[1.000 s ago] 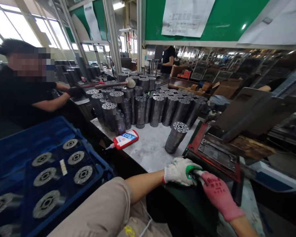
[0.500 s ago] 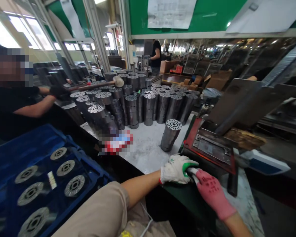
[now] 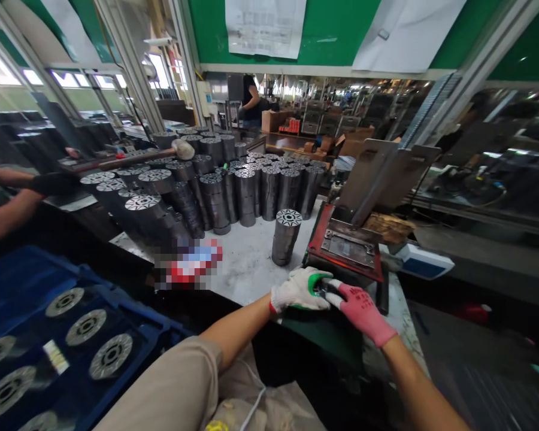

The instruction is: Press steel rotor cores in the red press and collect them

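My left hand point(image 3: 300, 288), in a white glove with a green palm, is closed around a small dark metal piece point(image 3: 322, 289), mostly hidden by the fingers. My right hand point(image 3: 359, 308), in a pink glove with white fingertips, pinches the same piece from the right. Both hands meet just above the near edge of the bench. Beyond them a dark metal cylinder point(image 3: 287, 236) with a patterned slotted end stands upright on the white bench top point(image 3: 247, 257). To its right sits a red-framed fixture point(image 3: 345, 242) with a metal plate.
Many upright dark cylinders point(image 3: 247, 197) crowd the back of the bench, with a mallet point(image 3: 182, 149) lying across some. A blue crate point(image 3: 130, 299) with round slotted discs stands lower left. A co-worker's gloved hand point(image 3: 56, 182) is at far left. A white-and-blue box point(image 3: 426, 261) juts out right.
My view has turned right, so the bench and crate appear farther left. My hands stay together, and more of the dark piece shows between them. The co-worker's head has left the picture.
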The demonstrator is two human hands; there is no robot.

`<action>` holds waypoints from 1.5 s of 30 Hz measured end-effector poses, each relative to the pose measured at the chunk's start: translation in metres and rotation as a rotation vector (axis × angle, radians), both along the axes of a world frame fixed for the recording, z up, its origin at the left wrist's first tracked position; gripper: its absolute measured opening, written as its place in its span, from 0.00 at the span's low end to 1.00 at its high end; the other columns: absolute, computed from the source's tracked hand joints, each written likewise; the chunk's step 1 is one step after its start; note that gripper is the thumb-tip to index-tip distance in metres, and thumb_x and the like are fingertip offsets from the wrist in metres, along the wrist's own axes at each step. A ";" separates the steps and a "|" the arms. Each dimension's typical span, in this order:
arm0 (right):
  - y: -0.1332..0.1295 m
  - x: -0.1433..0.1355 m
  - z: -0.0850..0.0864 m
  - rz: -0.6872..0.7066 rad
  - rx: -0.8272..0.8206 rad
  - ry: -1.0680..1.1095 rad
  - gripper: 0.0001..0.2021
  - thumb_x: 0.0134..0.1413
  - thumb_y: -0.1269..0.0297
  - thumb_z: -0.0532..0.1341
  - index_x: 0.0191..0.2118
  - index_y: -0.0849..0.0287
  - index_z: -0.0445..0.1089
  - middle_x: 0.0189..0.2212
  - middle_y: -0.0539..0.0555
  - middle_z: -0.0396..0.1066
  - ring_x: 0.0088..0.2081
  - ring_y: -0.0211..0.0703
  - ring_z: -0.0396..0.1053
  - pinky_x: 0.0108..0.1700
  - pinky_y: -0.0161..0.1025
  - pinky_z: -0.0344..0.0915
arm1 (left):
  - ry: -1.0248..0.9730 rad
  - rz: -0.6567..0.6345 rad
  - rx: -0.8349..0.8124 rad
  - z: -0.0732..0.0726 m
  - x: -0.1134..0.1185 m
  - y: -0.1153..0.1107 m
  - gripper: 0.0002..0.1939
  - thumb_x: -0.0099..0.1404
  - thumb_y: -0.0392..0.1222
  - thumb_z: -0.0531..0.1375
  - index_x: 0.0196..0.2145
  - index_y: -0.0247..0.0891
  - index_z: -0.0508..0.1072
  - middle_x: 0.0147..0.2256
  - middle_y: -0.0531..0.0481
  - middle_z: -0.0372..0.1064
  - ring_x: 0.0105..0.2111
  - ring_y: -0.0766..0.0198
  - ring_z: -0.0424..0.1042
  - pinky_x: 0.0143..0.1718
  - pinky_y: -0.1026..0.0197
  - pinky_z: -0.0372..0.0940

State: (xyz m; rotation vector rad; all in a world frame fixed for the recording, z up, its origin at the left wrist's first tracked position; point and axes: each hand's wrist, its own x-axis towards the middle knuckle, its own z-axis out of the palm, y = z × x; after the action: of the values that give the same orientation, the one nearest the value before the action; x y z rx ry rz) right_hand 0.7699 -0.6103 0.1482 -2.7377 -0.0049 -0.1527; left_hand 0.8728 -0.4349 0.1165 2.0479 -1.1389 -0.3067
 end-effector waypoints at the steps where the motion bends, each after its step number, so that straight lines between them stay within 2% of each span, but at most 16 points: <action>1: -0.009 -0.007 -0.006 -0.088 0.149 -0.027 0.18 0.63 0.58 0.60 0.52 0.54 0.81 0.53 0.57 0.81 0.56 0.53 0.78 0.61 0.51 0.72 | 0.081 -0.004 -0.009 0.002 0.001 -0.001 0.40 0.58 0.53 0.73 0.65 0.38 0.72 0.57 0.42 0.77 0.57 0.51 0.78 0.63 0.51 0.69; 4: -0.027 -0.028 -0.020 -0.306 0.508 -0.067 0.25 0.58 0.46 0.61 0.54 0.55 0.80 0.57 0.58 0.79 0.62 0.58 0.73 0.68 0.59 0.66 | 0.180 0.097 -0.012 0.008 -0.002 -0.008 0.28 0.65 0.50 0.67 0.60 0.36 0.77 0.53 0.44 0.80 0.52 0.55 0.81 0.57 0.55 0.73; 7: -0.030 -0.042 -0.032 -0.377 0.663 -0.062 0.26 0.52 0.43 0.64 0.50 0.54 0.82 0.55 0.58 0.80 0.61 0.61 0.74 0.69 0.61 0.64 | 0.051 0.244 0.053 0.013 -0.011 -0.015 0.25 0.63 0.48 0.68 0.57 0.42 0.80 0.55 0.45 0.80 0.55 0.51 0.79 0.62 0.50 0.71; 14: -0.011 -0.056 -0.044 -0.379 0.657 -0.049 0.24 0.50 0.45 0.62 0.46 0.56 0.82 0.53 0.61 0.81 0.58 0.63 0.76 0.66 0.62 0.67 | -0.090 0.279 0.155 0.018 -0.024 -0.013 0.25 0.66 0.49 0.65 0.59 0.46 0.78 0.55 0.47 0.79 0.55 0.51 0.78 0.63 0.49 0.69; 18: -0.011 -0.070 -0.048 -0.377 0.626 -0.051 0.22 0.51 0.47 0.62 0.46 0.54 0.82 0.52 0.59 0.81 0.57 0.62 0.77 0.64 0.61 0.70 | -0.200 0.222 0.222 0.006 -0.026 -0.008 0.40 0.59 0.59 0.71 0.66 0.50 0.72 0.57 0.43 0.73 0.57 0.42 0.74 0.63 0.41 0.67; 21: -0.009 -0.077 -0.055 -0.388 0.577 -0.060 0.22 0.52 0.49 0.62 0.48 0.53 0.82 0.49 0.58 0.82 0.52 0.61 0.80 0.60 0.60 0.73 | -0.197 0.220 0.235 -0.003 -0.024 -0.008 0.43 0.56 0.56 0.74 0.68 0.52 0.70 0.60 0.40 0.68 0.58 0.39 0.72 0.62 0.40 0.68; 24: 0.003 -0.071 -0.061 -0.357 0.501 -0.111 0.24 0.53 0.49 0.63 0.53 0.53 0.79 0.49 0.59 0.81 0.51 0.61 0.79 0.59 0.60 0.74 | -0.059 0.270 0.100 -0.001 -0.024 -0.009 0.38 0.56 0.47 0.75 0.64 0.48 0.73 0.59 0.41 0.71 0.58 0.44 0.74 0.62 0.45 0.70; 28: 0.030 -0.049 -0.059 -0.279 0.376 -0.272 0.35 0.53 0.48 0.67 0.65 0.56 0.70 0.62 0.64 0.71 0.68 0.66 0.65 0.71 0.63 0.61 | 0.242 0.290 -0.206 0.010 -0.031 -0.007 0.19 0.73 0.41 0.61 0.59 0.34 0.77 0.47 0.42 0.82 0.45 0.62 0.82 0.48 0.61 0.78; 30: 0.038 -0.037 -0.053 -0.240 0.375 -0.341 0.41 0.55 0.47 0.67 0.70 0.61 0.62 0.68 0.68 0.64 0.71 0.67 0.60 0.72 0.64 0.58 | 0.257 0.248 -0.262 0.014 -0.036 -0.005 0.22 0.80 0.47 0.52 0.54 0.30 0.80 0.40 0.43 0.83 0.39 0.63 0.83 0.42 0.64 0.78; 31: 0.040 -0.032 -0.049 -0.220 0.378 -0.374 0.42 0.56 0.46 0.67 0.71 0.63 0.60 0.68 0.70 0.63 0.71 0.67 0.59 0.72 0.64 0.58 | 0.256 0.235 -0.269 0.014 -0.037 -0.003 0.25 0.81 0.49 0.49 0.51 0.31 0.82 0.37 0.44 0.83 0.38 0.62 0.83 0.41 0.63 0.79; 32: 0.040 -0.027 -0.046 -0.199 0.371 -0.397 0.42 0.56 0.47 0.67 0.71 0.64 0.60 0.68 0.71 0.63 0.71 0.66 0.59 0.73 0.63 0.58 | 0.274 0.237 -0.284 0.013 -0.038 -0.001 0.27 0.82 0.50 0.47 0.53 0.30 0.81 0.36 0.44 0.83 0.38 0.61 0.83 0.42 0.62 0.79; 34: 0.039 -0.020 -0.040 -0.147 0.322 -0.373 0.40 0.57 0.48 0.68 0.70 0.63 0.63 0.68 0.69 0.65 0.71 0.63 0.61 0.74 0.61 0.56 | 0.347 0.281 -0.346 0.009 -0.035 0.005 0.25 0.82 0.48 0.46 0.57 0.35 0.80 0.40 0.44 0.84 0.42 0.59 0.84 0.48 0.58 0.79; 36: 0.036 -0.015 -0.039 -0.090 0.271 -0.236 0.38 0.54 0.50 0.70 0.68 0.62 0.67 0.65 0.67 0.68 0.69 0.63 0.64 0.73 0.61 0.56 | 0.419 0.361 -0.397 0.003 -0.030 0.016 0.20 0.81 0.46 0.51 0.59 0.39 0.77 0.49 0.42 0.82 0.49 0.58 0.82 0.56 0.54 0.77; 39: 0.031 -0.013 -0.045 -0.035 0.266 0.027 0.41 0.47 0.54 0.74 0.66 0.65 0.70 0.61 0.69 0.72 0.67 0.68 0.66 0.71 0.64 0.58 | 0.379 0.448 -0.460 -0.006 -0.022 0.037 0.22 0.73 0.46 0.62 0.61 0.34 0.74 0.58 0.38 0.77 0.57 0.53 0.78 0.62 0.50 0.73; 42: 0.013 -0.021 -0.055 -0.003 0.411 0.092 0.43 0.44 0.56 0.76 0.68 0.60 0.69 0.65 0.67 0.70 0.68 0.65 0.66 0.73 0.62 0.57 | 0.246 0.393 -0.555 -0.010 -0.017 0.056 0.26 0.70 0.52 0.64 0.60 0.34 0.74 0.59 0.36 0.75 0.57 0.51 0.77 0.62 0.49 0.73; 45: -0.016 -0.035 -0.067 -0.148 0.558 -0.035 0.38 0.51 0.53 0.74 0.67 0.54 0.70 0.66 0.59 0.70 0.67 0.60 0.67 0.72 0.60 0.59 | 0.193 0.316 -0.568 -0.009 -0.012 0.058 0.29 0.71 0.55 0.62 0.62 0.36 0.71 0.62 0.37 0.72 0.59 0.51 0.76 0.60 0.51 0.74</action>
State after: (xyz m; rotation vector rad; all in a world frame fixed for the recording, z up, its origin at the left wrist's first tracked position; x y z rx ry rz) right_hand 0.7347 -0.6259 0.0811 -2.1766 0.2005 -0.2074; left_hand 0.8605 -0.3765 0.1077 1.6141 -0.6689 -0.0140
